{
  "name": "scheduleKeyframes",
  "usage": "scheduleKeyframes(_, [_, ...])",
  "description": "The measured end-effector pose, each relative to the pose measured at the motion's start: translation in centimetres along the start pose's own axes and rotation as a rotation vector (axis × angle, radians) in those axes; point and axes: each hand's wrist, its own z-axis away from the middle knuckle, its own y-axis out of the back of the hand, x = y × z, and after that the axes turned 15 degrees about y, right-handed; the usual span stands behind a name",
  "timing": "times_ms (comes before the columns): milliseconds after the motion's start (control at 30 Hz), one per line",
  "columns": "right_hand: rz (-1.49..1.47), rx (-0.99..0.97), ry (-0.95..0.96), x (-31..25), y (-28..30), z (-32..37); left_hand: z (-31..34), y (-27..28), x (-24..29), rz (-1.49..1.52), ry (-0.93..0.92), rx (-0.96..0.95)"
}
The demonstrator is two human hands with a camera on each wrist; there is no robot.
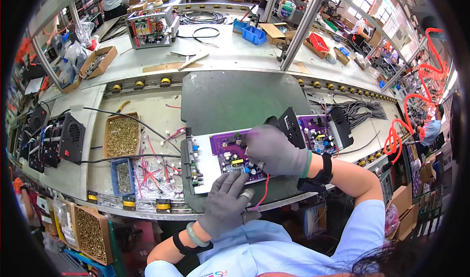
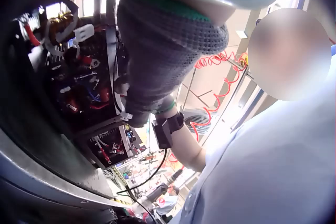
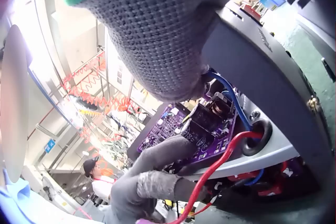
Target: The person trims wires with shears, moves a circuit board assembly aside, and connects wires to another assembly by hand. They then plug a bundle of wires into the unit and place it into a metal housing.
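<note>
A purple circuit board (image 1: 230,154) sits in a white metal chassis (image 1: 208,154) on a dark green work plate (image 1: 235,98). My gloved right hand (image 1: 279,149) is over the board's right part, fingers bent down toward it. In the right wrist view its fingertips are at the upper end of a blue wire (image 3: 236,98); I cannot tell whether they pinch it. A red wire (image 3: 223,161) passes through a black grommet (image 3: 259,139) in the chassis wall. At the near edge, my gloved left hand (image 1: 225,203) rests with fingers extended onto the chassis; one finger has tape round it (image 3: 157,184).
A second purple board (image 1: 316,130) with black brackets stands at the right. To the left lie a carton of brass-coloured screws (image 1: 122,135), a blue bin of small metal parts (image 1: 122,175) and loose wires (image 1: 154,174). A coiled red hose (image 1: 409,115) hangs at the right.
</note>
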Motion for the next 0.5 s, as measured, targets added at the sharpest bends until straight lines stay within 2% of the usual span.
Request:
scheduleKeyframes(67, [-0.001,-0.095,0.002,0.1,-0.1,0.0,0.0,0.3,0.6,0.040,-0.010,0.026])
scheduleKeyframes(233, [-0.047,-0.131,0.030,0.8,0.2,-0.5,-0.1,-0.4,0.6,0.106,0.009,0.151])
scheduleKeyframes(300, [-0.081,-0.297,-0.073,0.6,0.9,-0.8,0.2,-0.1,0.4,0.135,-0.006,0.104])
scheduleKeyframes(333, [-0.007,-0.308,0.025,0.6,0.5,-1.0,0.3,-0.1,0.7,0.069,-0.015,0.105])
scheduleKeyframes(433, [0.012,-0.314,0.015,0.6,0.5,-0.7,0.4,0.6,2.0,-0.099,-0.047,0.025])
scheduleKeyframes(500, [0.004,-0.265,0.010,0.9,0.3,-0.5,0.7,0.0,1.9,-0.092,-0.047,0.055])
